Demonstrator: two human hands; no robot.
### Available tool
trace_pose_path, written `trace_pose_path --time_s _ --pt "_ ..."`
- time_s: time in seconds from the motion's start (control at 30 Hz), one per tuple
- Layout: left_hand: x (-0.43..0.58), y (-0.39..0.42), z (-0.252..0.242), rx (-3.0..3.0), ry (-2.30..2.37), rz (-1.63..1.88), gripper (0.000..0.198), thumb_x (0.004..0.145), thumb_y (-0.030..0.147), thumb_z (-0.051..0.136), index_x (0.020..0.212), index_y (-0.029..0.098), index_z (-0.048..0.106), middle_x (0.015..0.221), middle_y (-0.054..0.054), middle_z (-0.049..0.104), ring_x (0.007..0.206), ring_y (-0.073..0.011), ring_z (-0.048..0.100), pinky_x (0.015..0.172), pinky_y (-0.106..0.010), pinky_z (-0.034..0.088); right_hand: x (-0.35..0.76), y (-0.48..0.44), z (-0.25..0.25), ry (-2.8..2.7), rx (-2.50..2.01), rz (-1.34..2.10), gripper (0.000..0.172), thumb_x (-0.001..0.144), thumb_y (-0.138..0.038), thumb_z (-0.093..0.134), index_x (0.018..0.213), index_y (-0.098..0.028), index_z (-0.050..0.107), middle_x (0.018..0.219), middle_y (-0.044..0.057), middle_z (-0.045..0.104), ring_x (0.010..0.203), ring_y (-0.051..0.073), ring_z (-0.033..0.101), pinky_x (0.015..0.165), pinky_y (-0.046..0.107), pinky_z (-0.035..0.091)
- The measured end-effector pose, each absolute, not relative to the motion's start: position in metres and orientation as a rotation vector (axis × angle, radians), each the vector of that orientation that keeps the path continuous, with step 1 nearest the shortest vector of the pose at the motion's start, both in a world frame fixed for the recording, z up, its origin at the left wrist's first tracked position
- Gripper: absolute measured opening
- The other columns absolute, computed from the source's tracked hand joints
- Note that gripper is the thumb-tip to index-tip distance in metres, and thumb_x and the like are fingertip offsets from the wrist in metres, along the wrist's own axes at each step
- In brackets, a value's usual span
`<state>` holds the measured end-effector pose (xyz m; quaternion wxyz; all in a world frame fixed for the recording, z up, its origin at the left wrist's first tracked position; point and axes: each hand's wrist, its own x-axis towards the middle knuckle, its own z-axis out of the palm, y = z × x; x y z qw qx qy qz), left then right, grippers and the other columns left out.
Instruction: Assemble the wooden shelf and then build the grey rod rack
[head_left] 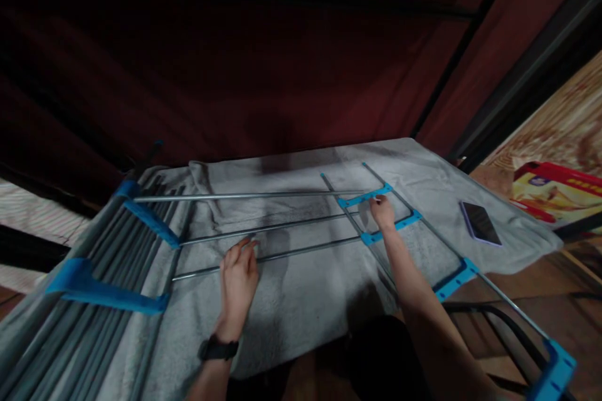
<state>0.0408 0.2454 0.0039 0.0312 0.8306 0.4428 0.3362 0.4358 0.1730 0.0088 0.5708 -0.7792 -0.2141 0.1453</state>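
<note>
My left hand [239,279], with a dark wristband [217,349], lies over the lowest of three thin metal rods [305,250], its fingers stretched forward and slightly curved. My right hand [382,212] is closed in a pinch beside a blue plastic bracket [364,196] on a ladder-like metal frame. Between its fingers is something small and pale that I cannot make out. A translucent patch [367,217] shows just left of those fingers. A second blue bracket [392,228] sits just below my right hand. The three rods run across toward these brackets.
A bundle of grey tubes [106,250] with blue end pieces [110,291] lies at the left. Grey cloth [305,313] covers the table. A phone [480,223] lies at the right, near a red and yellow box [555,191]. The frame extends past the table's front right edge.
</note>
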Motion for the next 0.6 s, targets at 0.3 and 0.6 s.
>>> trace_pose_path --time_s 0.3,0.6 --pt "-0.017 0.206 0.111 2.593 1.878 1.278 0.038 0.086 0.018 0.048 0.120 0.023 0.062 0.117 -0.011 0.063 0.117 -0.0293 0.051 0.101 -0.049 0.033 0.282 0.207 -0.011 -1.828 -1.690 0.330 0.035 0.091 -0.016 0.039 0.117 -0.021 0.061 0.120 0.009 0.062 0.111 0.021 0.056 0.099 0.038 0.043" --pt "-0.045 0.242 0.191 2.393 2.585 0.643 0.048 0.091 0.033 0.041 0.137 0.019 0.046 0.113 -0.016 0.061 0.109 -0.0356 0.052 0.087 -0.050 0.043 0.194 0.282 -0.014 -2.251 -1.737 0.281 0.027 0.095 -0.022 0.042 0.115 -0.016 0.060 0.117 0.013 0.061 0.109 0.024 0.052 0.099 0.041 0.037"
